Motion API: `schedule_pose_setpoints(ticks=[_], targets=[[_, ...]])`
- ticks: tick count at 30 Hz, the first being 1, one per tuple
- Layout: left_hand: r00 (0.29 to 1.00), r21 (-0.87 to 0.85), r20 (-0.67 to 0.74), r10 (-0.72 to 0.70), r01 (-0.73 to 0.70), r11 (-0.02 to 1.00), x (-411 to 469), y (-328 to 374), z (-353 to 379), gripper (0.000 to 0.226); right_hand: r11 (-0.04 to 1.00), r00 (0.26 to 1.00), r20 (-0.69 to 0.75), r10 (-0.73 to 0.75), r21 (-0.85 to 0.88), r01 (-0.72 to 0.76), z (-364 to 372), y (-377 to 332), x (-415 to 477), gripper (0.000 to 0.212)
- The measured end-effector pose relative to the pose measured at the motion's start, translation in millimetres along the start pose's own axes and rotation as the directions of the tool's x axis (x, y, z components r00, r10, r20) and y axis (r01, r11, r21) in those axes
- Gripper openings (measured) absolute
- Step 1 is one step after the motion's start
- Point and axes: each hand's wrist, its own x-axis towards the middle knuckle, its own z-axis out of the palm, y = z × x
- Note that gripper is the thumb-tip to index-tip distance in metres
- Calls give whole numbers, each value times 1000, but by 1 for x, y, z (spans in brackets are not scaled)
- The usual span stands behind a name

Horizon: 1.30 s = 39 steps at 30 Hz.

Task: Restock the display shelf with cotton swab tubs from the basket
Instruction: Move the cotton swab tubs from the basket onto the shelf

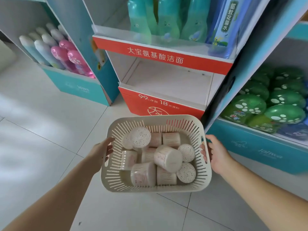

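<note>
A cream slotted basket [205, 179] hangs above the tiled floor in front of me, filled with several round cotton swab tubs [167, 158] lying jumbled on their sides and ends. My left hand [101, 151] grips the basket's left handle. My right hand [215, 155] grips its right handle. Straight ahead stands a red and white cardboard display shelf [162, 55]. Its lower compartment [168, 82] holds nothing, and its front lip sits just beyond the basket's far rim.
Green bottles [168, 22] and a blue bottle stand on the tier above the bare compartment. A teal display with pink and white bottles [63, 52] stands at the left. A teal display with green mushroom-capped bottles [270, 105] is close on the right.
</note>
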Motion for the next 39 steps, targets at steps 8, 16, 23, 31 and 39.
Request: schedule_pose_setpoints(ticks=[8, 16, 23, 31, 39], targets=[[889, 620, -123, 441, -279, 734, 11, -6, 5, 69, 313, 644, 65, -762, -834, 454, 25, 6, 13, 55], [748, 735, 427, 508, -615, 288, -9, -45, 53, 67, 1, 909, 384, -160, -921, 389, 63, 72, 48, 115], [813, 714, 442, 381, -575, 399, -9, -52, 55, 75, 195, 929, 235, -284, -935, 296, 61, 73, 52, 98], [569, 686, 613, 548, -728, -12, -25, -24, 74, 111, 641, 815, 574, 73, -653, 403, 66, 13, 23, 92], [791, 397, 145, 594, -596, 698, -31, 0, 48, 72, 849, 841, 530, -110, -390, 357, 94, -1, 35, 64]])
